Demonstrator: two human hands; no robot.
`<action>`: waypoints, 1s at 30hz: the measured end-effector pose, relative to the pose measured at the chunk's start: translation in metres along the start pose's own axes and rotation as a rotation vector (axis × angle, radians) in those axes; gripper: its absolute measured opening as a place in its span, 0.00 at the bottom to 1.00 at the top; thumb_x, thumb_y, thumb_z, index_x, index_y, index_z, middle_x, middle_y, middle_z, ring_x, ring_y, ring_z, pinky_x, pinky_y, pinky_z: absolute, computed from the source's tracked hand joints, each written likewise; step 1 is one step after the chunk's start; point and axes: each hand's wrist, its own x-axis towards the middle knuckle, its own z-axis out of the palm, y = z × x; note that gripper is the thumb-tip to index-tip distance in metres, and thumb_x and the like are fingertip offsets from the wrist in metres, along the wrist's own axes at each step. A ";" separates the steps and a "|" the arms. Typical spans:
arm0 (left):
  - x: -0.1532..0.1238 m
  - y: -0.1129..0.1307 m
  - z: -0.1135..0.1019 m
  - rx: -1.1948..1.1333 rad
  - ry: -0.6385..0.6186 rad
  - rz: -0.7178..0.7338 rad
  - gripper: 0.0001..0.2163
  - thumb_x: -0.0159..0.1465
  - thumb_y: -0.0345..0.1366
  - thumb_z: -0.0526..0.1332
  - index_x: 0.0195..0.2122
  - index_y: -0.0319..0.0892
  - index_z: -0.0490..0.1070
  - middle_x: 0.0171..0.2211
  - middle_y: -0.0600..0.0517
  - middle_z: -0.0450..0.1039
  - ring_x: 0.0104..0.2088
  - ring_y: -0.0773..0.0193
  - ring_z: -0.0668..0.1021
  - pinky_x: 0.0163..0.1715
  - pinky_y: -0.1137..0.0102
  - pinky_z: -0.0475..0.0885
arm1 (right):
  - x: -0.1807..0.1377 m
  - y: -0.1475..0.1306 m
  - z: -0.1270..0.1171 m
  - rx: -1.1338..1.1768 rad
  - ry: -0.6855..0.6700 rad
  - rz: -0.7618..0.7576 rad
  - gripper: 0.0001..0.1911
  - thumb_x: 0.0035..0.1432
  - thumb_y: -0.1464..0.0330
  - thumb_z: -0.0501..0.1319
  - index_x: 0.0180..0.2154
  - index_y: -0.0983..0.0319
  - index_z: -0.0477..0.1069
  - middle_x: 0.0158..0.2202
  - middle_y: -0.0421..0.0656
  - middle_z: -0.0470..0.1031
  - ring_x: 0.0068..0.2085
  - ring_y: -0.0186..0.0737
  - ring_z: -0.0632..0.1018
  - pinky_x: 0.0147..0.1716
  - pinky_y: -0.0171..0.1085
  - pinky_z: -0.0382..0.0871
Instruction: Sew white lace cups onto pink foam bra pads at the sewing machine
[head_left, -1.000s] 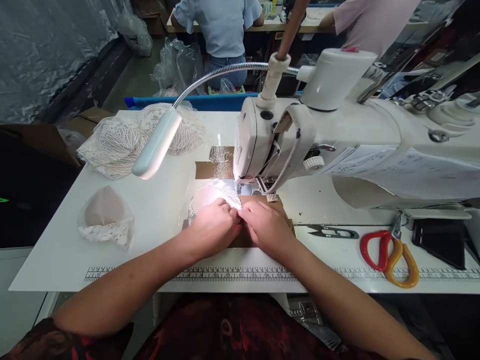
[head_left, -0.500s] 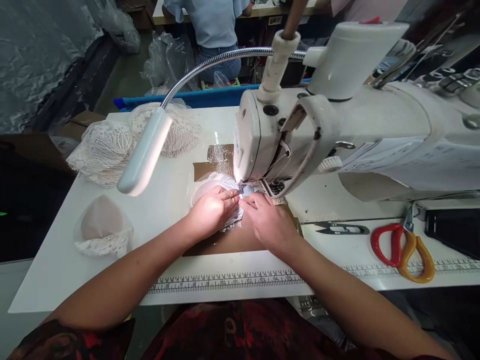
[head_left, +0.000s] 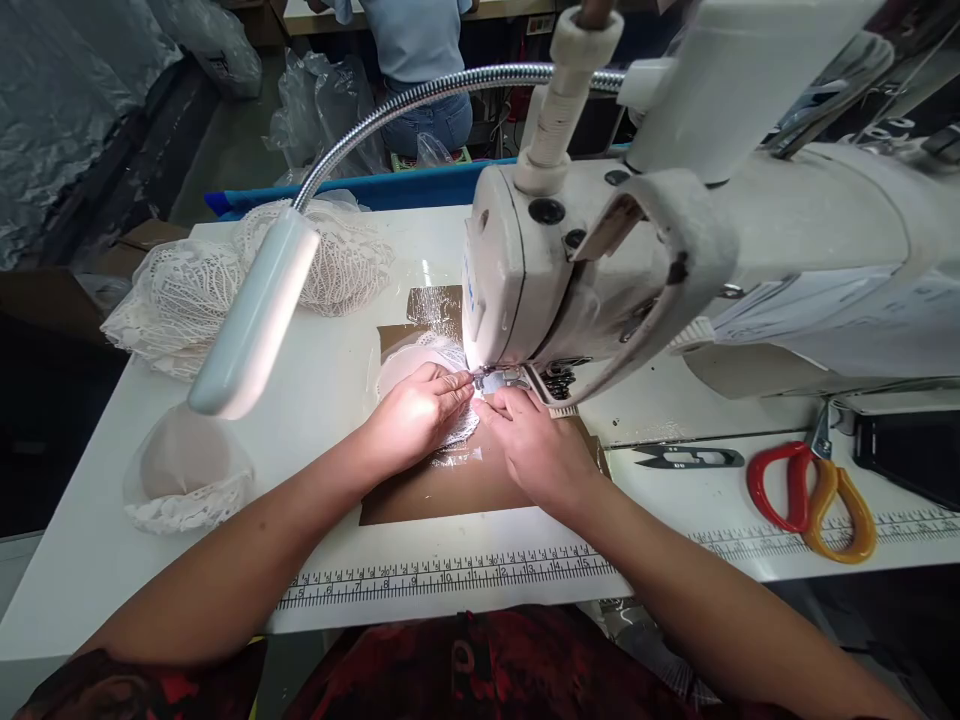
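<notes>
A white lace-covered cup piece (head_left: 420,362) lies under the head of the white sewing machine (head_left: 600,260), brightly lit by the lamp. My left hand (head_left: 416,415) rests on top of it, fingers laid flat and pointing at the presser foot (head_left: 501,380). Just right of the piece is my right hand (head_left: 536,445), fingers curled down, its fingertips pressing the lace edge next to the foot. Both hands nearly touch each other in front of the needle.
A gooseneck lamp (head_left: 251,315) hangs over the table's left. A pile of lace cups (head_left: 225,275) lies at the back left, one cup (head_left: 184,480) nearer. Thread snips (head_left: 686,458) and red-and-orange scissors (head_left: 814,495) lie right. A person sits at the bench behind.
Both hands have slid the lace piece away from me, up to the presser foot. My head has moved closer to the machine.
</notes>
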 end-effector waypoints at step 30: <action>-0.204 -0.014 -0.100 0.369 0.369 -1.195 0.11 0.62 0.37 0.53 0.35 0.34 0.68 0.41 0.34 0.72 0.49 0.42 0.71 0.48 0.50 0.65 | -0.006 0.013 0.023 0.134 0.193 -0.085 0.21 0.61 0.67 0.46 0.47 0.60 0.74 0.45 0.49 0.74 0.42 0.47 0.77 0.38 0.45 0.71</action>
